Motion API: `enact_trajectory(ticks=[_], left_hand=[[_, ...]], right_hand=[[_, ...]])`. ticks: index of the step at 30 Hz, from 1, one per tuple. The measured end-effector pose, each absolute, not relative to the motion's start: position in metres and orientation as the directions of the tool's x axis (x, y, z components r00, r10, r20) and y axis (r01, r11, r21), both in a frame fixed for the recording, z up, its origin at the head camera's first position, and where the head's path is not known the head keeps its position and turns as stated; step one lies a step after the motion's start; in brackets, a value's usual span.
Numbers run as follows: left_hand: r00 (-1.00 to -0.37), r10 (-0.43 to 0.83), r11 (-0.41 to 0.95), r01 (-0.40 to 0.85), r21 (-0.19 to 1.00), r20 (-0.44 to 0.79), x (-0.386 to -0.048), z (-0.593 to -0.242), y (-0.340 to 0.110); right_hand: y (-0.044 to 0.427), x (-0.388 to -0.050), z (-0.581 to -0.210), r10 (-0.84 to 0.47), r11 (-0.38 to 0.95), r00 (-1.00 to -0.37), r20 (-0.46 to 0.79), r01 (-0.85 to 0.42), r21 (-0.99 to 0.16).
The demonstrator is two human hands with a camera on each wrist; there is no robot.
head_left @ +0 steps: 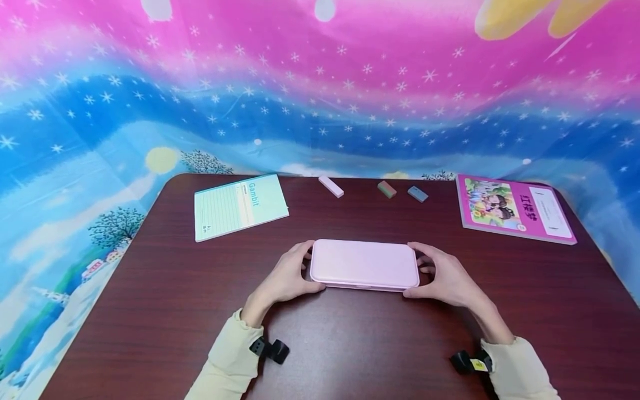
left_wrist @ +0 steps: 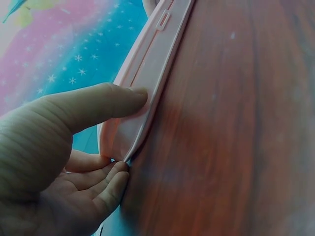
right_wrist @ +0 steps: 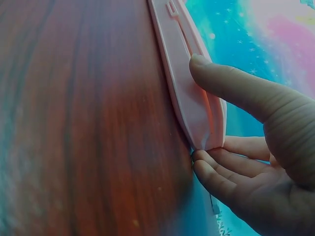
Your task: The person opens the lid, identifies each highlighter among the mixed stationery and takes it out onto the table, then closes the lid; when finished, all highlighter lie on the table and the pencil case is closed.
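A pale pink pencil case [head_left: 365, 264] with its lid down lies lengthwise across the middle of the table in the head view. My left hand [head_left: 291, 273] grips its left end, the thumb on the front side and the fingers round the end. At the opposite end, my right hand [head_left: 445, 275] holds it the same way, thumb in front. Both wrist views show a small clasp on the front of the case; the left thumb [left_wrist: 120, 101] and the right thumb [right_wrist: 221, 81] press beside the lid seam. Fingers behind the case are partly hidden.
Along the back of the dark wooden table [head_left: 350, 344] lie a pale green notebook [head_left: 240, 208], a pink eraser-like bar [head_left: 331, 186], a green and brown block [head_left: 386, 189], a blue-grey block [head_left: 417, 194] and a magenta book [head_left: 515, 208]. A printed cloth [head_left: 310, 100] hangs behind.
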State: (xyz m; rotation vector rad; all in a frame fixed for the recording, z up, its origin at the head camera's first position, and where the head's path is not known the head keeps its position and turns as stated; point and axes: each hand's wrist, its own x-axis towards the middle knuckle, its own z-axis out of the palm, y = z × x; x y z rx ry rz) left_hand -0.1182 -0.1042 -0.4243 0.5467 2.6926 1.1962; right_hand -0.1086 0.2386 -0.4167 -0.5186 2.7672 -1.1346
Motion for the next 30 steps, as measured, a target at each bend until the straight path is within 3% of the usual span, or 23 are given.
enact_trajectory(ticks=[11, 22, 30], left_hand=[[-0.926, 0.375, 0.615, 0.278, 0.738, 0.036, -0.118, -0.425, -0.102], [-0.92, 0.389, 0.593, 0.288, 0.752, 0.046, -0.119, -0.427, -0.106], [-0.91, 0.412, 0.571, 0.301, 0.763, 0.05, -0.121, -0.425, -0.111]], right_hand=[[0.241, -0.107, -0.412, -0.347, 0.678, -0.937, 0.03, -0.273, -0.682], [0.243, -0.109, -0.406, -0.385, 0.623, -0.923, 0.004, -0.263, -0.737], [0.248, -0.11, -0.398, -0.337, 0.623, -0.941, 0.027, -0.245, -0.743]])
